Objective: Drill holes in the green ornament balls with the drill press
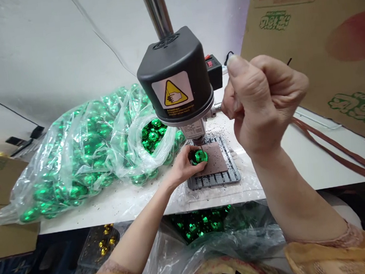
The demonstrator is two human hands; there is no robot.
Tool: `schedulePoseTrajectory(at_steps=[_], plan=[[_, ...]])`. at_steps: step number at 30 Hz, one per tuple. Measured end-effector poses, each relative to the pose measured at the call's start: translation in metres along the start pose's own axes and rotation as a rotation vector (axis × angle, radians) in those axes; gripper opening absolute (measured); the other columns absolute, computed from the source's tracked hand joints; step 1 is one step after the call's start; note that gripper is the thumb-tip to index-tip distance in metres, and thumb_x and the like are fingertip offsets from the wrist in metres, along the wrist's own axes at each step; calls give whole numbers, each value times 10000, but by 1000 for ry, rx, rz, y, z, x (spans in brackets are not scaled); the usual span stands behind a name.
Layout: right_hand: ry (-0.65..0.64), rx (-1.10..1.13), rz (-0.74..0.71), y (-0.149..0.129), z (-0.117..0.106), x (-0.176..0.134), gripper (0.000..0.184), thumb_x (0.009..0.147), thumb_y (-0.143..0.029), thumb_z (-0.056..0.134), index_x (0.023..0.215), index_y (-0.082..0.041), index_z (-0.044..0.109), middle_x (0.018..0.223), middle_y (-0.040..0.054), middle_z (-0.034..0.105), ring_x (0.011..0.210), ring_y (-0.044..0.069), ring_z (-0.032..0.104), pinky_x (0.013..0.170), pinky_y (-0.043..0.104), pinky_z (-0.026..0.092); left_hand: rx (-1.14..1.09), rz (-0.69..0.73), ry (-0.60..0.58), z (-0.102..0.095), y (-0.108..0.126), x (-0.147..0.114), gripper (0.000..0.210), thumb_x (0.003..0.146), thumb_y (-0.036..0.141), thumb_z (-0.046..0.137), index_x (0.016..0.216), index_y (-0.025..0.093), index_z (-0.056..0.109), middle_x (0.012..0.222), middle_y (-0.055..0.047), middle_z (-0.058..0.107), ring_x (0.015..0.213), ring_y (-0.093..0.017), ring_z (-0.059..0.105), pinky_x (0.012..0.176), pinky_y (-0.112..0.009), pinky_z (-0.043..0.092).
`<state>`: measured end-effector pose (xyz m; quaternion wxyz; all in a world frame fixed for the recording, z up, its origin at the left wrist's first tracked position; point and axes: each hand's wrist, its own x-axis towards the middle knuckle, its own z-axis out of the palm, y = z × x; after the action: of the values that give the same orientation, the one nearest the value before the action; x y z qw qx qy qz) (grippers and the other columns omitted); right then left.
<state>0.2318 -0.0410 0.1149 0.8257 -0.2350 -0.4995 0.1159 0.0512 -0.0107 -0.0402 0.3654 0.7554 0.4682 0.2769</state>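
A bench drill press (173,74) with a black motor housing and a hand warning sticker stands in the middle. Its chuck end hangs just over a shiny green faceted ball (200,156). My left hand (186,164) pinches that ball between thumb and fingers on a flat board (218,161), which lies on the slotted base plate (233,176). To the right of the drill, my right hand (262,96) is raised and closed around the feed handle (217,107), of which only a short metal part shows.
A clear plastic bag (84,150) full of green balls fills the table's left side, its mouth open. Another bag (203,227) of green balls hangs below the front edge. A cardboard box (319,57) and a brown strap (340,157) are at right. Dark shavings litter the base.
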Motion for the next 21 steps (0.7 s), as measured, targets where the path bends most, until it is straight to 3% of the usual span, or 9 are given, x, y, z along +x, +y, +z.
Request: schedulePoseTrajectory(at_steps=[7, 10, 13, 17, 21], plan=[[-20, 24, 46, 0, -1, -2, 480, 919, -379, 597, 564, -190, 335, 578, -45, 239, 467, 3, 390, 465, 206, 325, 182, 98, 51, 9, 16, 4, 426, 719, 305, 788, 1113, 189, 671, 1065, -72, 620, 961, -235, 630, 834, -359, 522], [-23, 36, 42, -2, -1, -2, 480, 923, -402, 580, 560, -189, 347, 578, -42, 238, 469, 0, 389, 469, 200, 324, 159, 106, 80, 15, 19, 1, 427, 736, 276, 770, 1137, 190, 648, 1103, -77, 622, 1017, -245, 629, 900, -378, 516], [-34, 7, 25, -2, -2, -1, 497, 931, -447, 558, 570, -194, 328, 566, -41, 264, 473, 12, 395, 474, 206, 349, 73, 64, 150, 20, 16, -4, 460, 707, 257, 795, 1116, 185, 597, 1022, -49, 644, 937, -215, 633, 831, -342, 520], [-27, -132, -20, 2, -1, -1, 495, 944, -439, 547, 592, -205, 290, 548, -45, 271, 464, 27, 369, 457, 226, 328, 5, 20, 184, 24, 12, -6, 449, 719, 314, 828, 1085, 181, 605, 934, -30, 665, 827, -181, 622, 724, -297, 501], [-1, -96, 5, 5, 0, 0, 481, 945, -318, 565, 581, -210, 270, 541, -46, 272, 459, 39, 347, 455, 243, 307, 22, 80, 172, 27, 9, -2, 471, 746, 396, 840, 1130, 201, 647, 1002, -55, 682, 927, -217, 640, 794, -332, 511]])
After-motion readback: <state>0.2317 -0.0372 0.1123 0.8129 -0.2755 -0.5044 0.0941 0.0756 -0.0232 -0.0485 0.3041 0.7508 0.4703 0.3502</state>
